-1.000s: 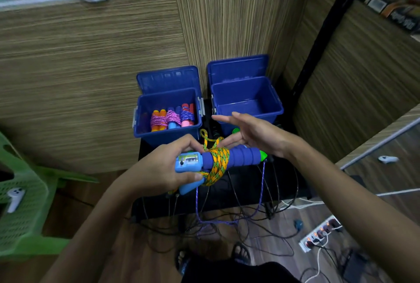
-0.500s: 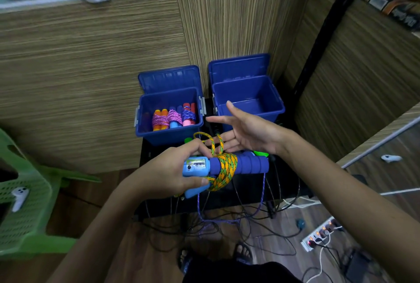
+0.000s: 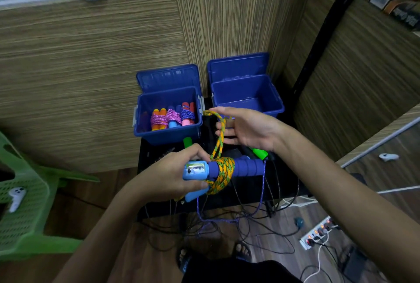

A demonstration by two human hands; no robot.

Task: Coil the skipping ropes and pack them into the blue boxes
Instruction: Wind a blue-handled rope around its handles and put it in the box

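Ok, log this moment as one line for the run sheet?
left hand grips blue handles | right hand lifts yellow rope loop | left box holds coiled ropes | right box bare

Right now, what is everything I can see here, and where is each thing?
Blue plastic boxes: two, lids open, side by side by the wooden wall; left box, right box.
Coiled skipping ropes: three, pink and purple cord, in the left box.
Yellow-green braided rope: one, wound round the blue foam handles.
Green plastic chair: one, far left.
White power strip: one, on the floor, lower right.
Left hand: grips the handles.
Right hand: loops the rope's end.
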